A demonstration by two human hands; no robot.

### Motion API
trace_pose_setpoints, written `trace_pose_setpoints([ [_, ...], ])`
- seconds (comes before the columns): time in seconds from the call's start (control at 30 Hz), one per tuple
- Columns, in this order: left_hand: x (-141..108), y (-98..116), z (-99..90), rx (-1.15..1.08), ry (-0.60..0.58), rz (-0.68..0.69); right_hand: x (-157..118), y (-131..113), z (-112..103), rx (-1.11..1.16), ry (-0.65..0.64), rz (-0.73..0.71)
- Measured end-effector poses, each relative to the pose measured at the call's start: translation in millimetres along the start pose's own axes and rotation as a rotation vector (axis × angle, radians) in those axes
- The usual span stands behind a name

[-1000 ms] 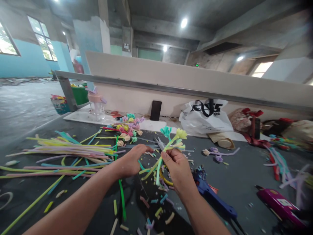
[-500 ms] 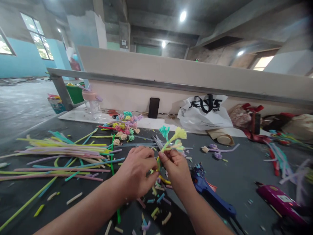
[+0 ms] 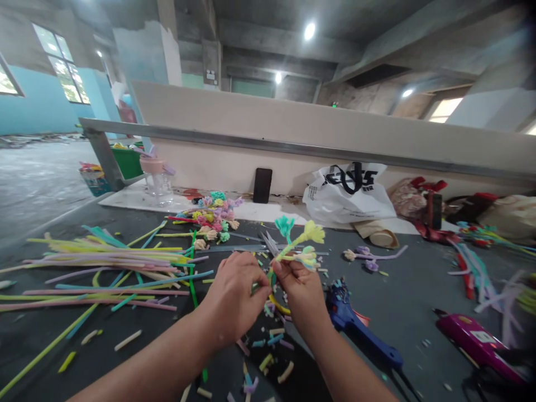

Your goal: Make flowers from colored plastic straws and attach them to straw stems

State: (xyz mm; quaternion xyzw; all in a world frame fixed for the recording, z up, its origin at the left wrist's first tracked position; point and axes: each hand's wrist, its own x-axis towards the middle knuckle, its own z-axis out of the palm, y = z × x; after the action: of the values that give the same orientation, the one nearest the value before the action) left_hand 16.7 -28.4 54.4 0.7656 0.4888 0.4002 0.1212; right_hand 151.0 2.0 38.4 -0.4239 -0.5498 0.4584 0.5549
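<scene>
My right hand (image 3: 304, 285) is closed, its thumb and fingers pinching the stems of a small bunch of pipe-cleaner flowers (image 3: 307, 234). The blooms are teal, yellow and pale yellow-white, fanning out above the fingers. Just left of it, my left hand (image 3: 237, 293) is closed with thumb and fingertips together on a green pipe cleaner (image 3: 272, 278) at the stems; much of this strand is hidden by the fingers. Below, a yellow stem (image 3: 278, 306) curves out between the hands. Scissors (image 3: 269, 244) lie on the table just behind the bunch, blades showing.
Loose pipe cleaners (image 3: 113, 262) spread at left, with finished flowers (image 3: 218, 209) behind. Cut scraps (image 3: 266, 363) litter the front. On the right lie a blue glue gun (image 3: 364, 329), a magenta tool (image 3: 473, 338) and a purple flower sprig (image 3: 371, 257). A phone (image 3: 262, 185) leans at the back.
The flower bunch has turned and tipped slightly right in my right hand. My left fingers have closed on the green strand at the stems, where yellow showed before.
</scene>
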Motion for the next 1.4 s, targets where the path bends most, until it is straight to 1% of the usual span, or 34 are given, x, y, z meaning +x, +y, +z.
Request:
trace_pose_setpoints([
  [0.07,2.8,1.1,-0.5,-0.153,-0.037,-0.106,0.6,-1.7,0.6,0.009,0.013,-0.004],
  [0.17,6.1,1.8,-1.9,-0.408,-0.151,-0.367,1.8,-1.8,-0.3,0.015,0.015,-0.003],
  [0.2,6.5,1.4,-1.6,-0.471,-0.186,-0.433,2.1,-1.2,-1.0,0.019,0.004,0.004],
  [0.23,6.3,0.5,-0.9,-0.497,-0.206,-0.466,2.3,-0.5,-1.5,0.020,-0.006,0.009],
  [0.27,5.6,-0.4,0.2,-0.472,-0.204,-0.459,2.3,0.3,-1.8,0.015,-0.018,0.011],
  [0.3,4.5,-1.2,1.6,-0.387,-0.177,-0.420,2.1,0.9,-1.8,0.004,-0.029,0.007],
  [0.37,1.1,-1.5,4.3,-0.091,-0.084,-0.296,1.0,1.7,-0.1,-0.020,-0.041,-0.026],
  [0.43,-2.6,0.6,5.4,0.200,-0.029,-0.192,-0.7,2.3,3.1,-0.019,-0.050,-0.063],
  [0.5,-5.5,4.2,4.2,0.391,-0.039,-0.129,-2.6,2.8,6.4,0.001,-0.060,-0.083],
  [0.6,-7.1,6.8,0.6,0.531,-0.063,-0.083,-4.3,2.5,7.0,-0.007,-0.063,-0.103],
  [0.63,-6.8,5.8,-0.3,0.555,-0.067,-0.074,-4.3,1.8,5.5,-0.016,-0.034,-0.105],
  [0.7,-5.1,0.6,-1.5,0.578,-0.077,-0.070,-3.0,0.1,0.7,-0.015,0.072,-0.094],
  [0.77,-2.8,-6.4,-2.4,0.556,-0.077,-0.067,-0.6,-0.9,-5.0,0.028,0.175,-0.077],
  [0.8,-2.1,-9.2,-3.0,0.529,-0.053,-0.059,0.8,-0.6,-7.2,0.054,0.202,-0.071],
  [0.83,-2.0,-10.9,-3.9,0.496,-0.007,-0.036,2.0,0.1,-8.8,0.080,0.215,-0.067],
  [0.87,-2.7,-11.0,-5.0,0.456,0.065,0.002,3.0,1.3,-9.5,0.104,0.218,-0.065],
  [0.97,-10.0,-3.0,-8.8,0.315,0.336,0.195,4.0,5.4,-7.4,0.169,0.215,-0.039],
  [1.0,-13.2,1.3,-9.5,0.273,0.394,0.262,3.6,6.2,-5.9,0.196,0.212,-0.024],
  [1.03,-16.0,5.5,-9.5,0.253,0.425,0.306,3.0,6.5,-4.3,0.220,0.202,-0.003],
  [1.1,-19.2,11.6,-7.6,0.264,0.414,0.329,1.0,5.7,-1.4,0.270,0.174,0.043],
  [1.23,-16.1,11.5,0.9,0.371,0.223,0.257,-4.3,3.6,4.2,0.342,0.060,0.084],
  [1.3,-13.8,7.6,4.9,0.428,0.171,0.229,-6.4,4.9,7.8,0.328,0.020,0.081],
  [1.33,-13.1,5.3,6.8,0.451,0.165,0.219,-7.1,6.1,9.9,0.315,0.013,0.084],
  [1.4,-12.7,0.6,10.6,0.481,0.203,0.213,-7.9,8.8,14.2,0.304,0.017,0.091],
])
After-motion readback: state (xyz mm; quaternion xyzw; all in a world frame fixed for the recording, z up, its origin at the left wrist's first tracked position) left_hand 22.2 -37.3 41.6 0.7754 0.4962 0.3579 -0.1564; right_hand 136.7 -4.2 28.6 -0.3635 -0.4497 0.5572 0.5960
